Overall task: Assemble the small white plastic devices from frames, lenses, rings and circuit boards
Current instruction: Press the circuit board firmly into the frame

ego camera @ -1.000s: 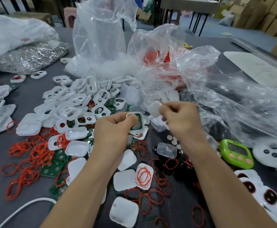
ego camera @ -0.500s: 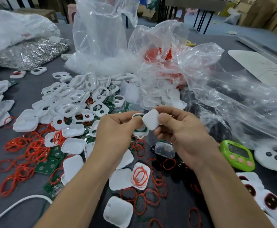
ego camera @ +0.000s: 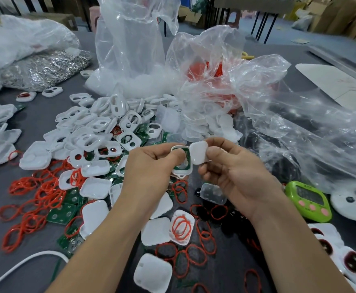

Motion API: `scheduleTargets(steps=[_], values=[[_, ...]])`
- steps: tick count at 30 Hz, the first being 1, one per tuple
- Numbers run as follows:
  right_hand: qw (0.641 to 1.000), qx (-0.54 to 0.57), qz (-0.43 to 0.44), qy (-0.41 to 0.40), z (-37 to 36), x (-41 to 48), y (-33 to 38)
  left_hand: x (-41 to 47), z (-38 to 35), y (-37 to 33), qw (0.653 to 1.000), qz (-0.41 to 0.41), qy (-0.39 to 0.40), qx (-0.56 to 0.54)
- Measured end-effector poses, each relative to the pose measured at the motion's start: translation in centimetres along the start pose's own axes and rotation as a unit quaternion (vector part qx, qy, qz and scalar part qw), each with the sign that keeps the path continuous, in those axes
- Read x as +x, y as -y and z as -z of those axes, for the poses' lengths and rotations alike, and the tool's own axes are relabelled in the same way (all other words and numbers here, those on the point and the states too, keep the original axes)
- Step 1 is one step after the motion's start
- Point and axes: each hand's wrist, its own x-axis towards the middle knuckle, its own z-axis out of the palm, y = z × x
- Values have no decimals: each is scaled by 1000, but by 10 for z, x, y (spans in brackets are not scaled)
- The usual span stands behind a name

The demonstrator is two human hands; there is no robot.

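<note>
Frame (ego camera: 181,171), with a green board (ego camera: 186,155) seated inside, sits at picture centre, its rim pinched in the left hand (ego camera: 149,168). It looks light, stiff and thin-walled, so edge holds suit it best. At its 3 o'clock, touching or nearly so, the right hand (ego camera: 238,178) pinches a white lens (ego camera: 198,152) by its edges; it is probably slick and easily smudged.

A lime-green plastic digital timer with pink buttons (ego camera: 308,200) is lying at the right on the dark grey table (ego camera: 39,111), just beside a white rounded plastic casing with black buttons (ego camera: 355,203); a white cable (ego camera: 24,265) is curving across the near left corner; a flat white sheet (ego camera: 338,83) is resting at the far right; brown cardboard boxes (ego camera: 342,15) are standing beyond the table.
</note>
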Motion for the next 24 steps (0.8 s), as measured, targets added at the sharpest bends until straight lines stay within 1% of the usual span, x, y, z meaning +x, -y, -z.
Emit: scheduleTargets(steps=[2, 5, 10, 18, 24], values=[[996, -71, 47, -16, 2, 0, 0, 2, 1, 3, 1000, -1, 0, 8], [975, -183, 117, -34, 3, -2, -2, 3, 2, 7, 1000, -6, 12, 15], [941, -282, 179, -55, 2, -4, -4, 2, 3, 7, 999, -6, 40, 20], [890, -384, 225, -93, 1, -7, -5, -1, 2, 7, 994, 7, 107, 6], [849, -445, 271, -90, -5, -10, -9, 0, 2, 11, 994, 12, 108, 1]])
